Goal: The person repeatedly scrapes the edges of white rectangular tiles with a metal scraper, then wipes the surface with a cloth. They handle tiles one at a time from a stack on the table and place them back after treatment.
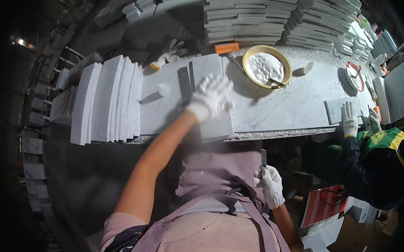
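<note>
My left hand [210, 97], in a white knit glove, lies over a grey-white stone slab [216, 130] with its fingers out, slightly blurred. The slab rests crosswise on a marble worktop [257, 111], its near end at the front edge. In front of my apron, my right hand [272, 186], also gloved, is closed around a small grey flat tool [264, 158] with a ridged face, held upright. The hand hides the tool's lower part. Beyond the slab stands a yellowish bowl [246, 64] of white paste with a dark-handled tool in it.
Slabs stand in a row [107, 100] at the left; tall slab stacks [248, 19] rise behind. Spare gloves [170, 53], an orange block [226, 47] and a white cup [162, 89] lie on the worktop. At right, a co-worker's gloved hand [349, 120] touches another slab.
</note>
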The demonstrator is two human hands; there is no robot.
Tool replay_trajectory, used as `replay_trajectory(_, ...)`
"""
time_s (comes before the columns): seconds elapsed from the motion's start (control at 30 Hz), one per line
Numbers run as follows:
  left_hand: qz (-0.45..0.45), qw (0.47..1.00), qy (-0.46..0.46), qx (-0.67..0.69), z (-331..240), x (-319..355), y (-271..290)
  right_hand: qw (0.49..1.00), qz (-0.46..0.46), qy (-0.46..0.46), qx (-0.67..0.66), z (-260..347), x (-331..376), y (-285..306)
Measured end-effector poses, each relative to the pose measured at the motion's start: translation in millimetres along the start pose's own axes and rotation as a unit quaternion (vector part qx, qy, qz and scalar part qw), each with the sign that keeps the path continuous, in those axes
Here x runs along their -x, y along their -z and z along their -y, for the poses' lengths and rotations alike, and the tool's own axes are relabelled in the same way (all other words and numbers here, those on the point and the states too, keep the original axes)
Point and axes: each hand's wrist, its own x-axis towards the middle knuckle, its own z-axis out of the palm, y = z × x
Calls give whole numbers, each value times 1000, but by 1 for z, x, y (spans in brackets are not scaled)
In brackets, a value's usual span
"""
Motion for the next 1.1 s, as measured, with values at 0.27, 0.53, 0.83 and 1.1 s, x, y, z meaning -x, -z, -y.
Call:
replay_trajectory(0.27, 0, 989, 140, -47, 69, -58, -25, 993, -65, 68, -70, 7, -11, -15)
replay_trajectory(0.53, -5, 990, -120, 71, -100, 110, 7, 990, -17, 82, -111, 28, -54, -56)
replay_trajectory(0.83, 52, 946, -42, 316, -181, 155, 15, 980, 3, 105, -171, 30, -81, -108)
replay_trajectory(1.1, 117, 908, 40, 401, -174, 170, 6, 969, 85, 138, -187, 19, -82, -128)
